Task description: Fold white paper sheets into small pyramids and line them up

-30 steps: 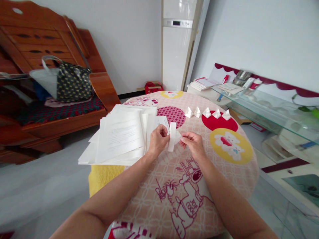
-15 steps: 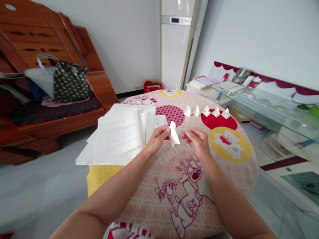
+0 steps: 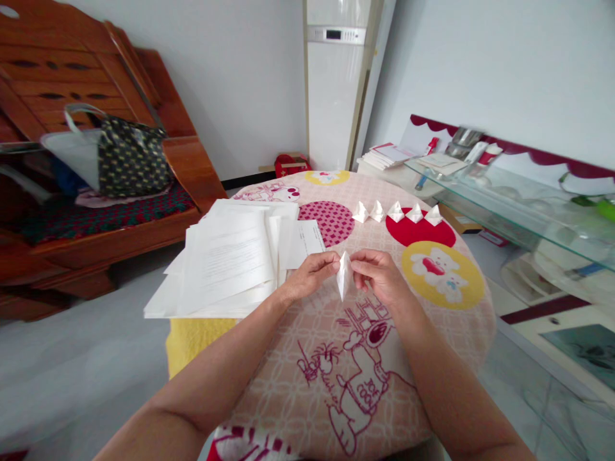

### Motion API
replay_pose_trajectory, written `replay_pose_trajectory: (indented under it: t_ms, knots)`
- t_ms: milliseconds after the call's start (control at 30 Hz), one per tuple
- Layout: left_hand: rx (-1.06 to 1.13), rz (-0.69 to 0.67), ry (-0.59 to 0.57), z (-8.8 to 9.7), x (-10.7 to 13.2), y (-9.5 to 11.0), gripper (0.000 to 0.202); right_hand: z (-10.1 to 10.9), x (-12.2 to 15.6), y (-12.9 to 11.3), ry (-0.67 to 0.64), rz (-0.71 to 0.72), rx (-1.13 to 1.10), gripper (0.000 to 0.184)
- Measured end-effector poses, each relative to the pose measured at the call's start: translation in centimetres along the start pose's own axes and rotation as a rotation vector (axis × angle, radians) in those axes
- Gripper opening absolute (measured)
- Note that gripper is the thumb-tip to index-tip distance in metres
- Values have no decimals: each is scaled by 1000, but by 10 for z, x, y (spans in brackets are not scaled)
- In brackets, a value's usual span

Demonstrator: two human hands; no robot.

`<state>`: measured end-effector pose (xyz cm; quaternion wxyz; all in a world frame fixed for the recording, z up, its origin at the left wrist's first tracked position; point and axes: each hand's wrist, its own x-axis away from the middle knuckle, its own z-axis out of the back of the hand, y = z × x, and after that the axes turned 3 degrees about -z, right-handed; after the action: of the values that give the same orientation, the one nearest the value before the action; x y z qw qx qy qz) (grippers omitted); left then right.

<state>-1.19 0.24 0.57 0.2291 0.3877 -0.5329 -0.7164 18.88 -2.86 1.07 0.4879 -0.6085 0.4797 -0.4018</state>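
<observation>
A small folded white paper piece hangs between both hands above the patterned cloth of the round table. My left hand pinches its left side. My right hand pinches its right side with thumb and fingers closed. A spread stack of white printed sheets lies just left of my left hand. Several small folded paper shapes stand in a row at the far side of the table, on and beside a red circle.
A wooden bench with a dotted bag stands at the left. A white standing air conditioner is at the back. A glass shelf with books and containers runs along the right wall. Grey floor lies left of the table.
The paper strip was folded into a narrower pointed piece. My right hand let go for a moment, then came back and pinched it again; both hands now hold it a little lower.
</observation>
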Motion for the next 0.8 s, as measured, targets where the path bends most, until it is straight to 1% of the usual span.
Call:
replay_pose_trajectory:
  t_ms: [67, 133, 267, 367, 433, 600, 800]
  knots:
    - [-9, -4, -29, 0, 0, 0, 48, -1, 1, -2, -56, -47, -47, 23]
    - [5, -4, -38, -1, 0, 0, 47, -2, 2, -3, -85, -71, -92, 23]
    - [166, 2, -14, -4, 0, -2, 37, -3, 1, 0, -73, -75, -122, 25]
    - [237, -15, 9, -7, 0, -3, 40, -2, 1, 1, -51, -63, -111, 24]
    - [199, -31, 44, -9, 0, -2, 40, -3, 1, 1, -30, -48, -98, 23]
    - [5, -82, 146, -16, 2, 4, 36, -7, 2, 1, -7, -6, -64, 24]
    - [-70, -83, 181, -18, 4, 7, 29, -8, 2, 2, 6, -14, -66, 24]
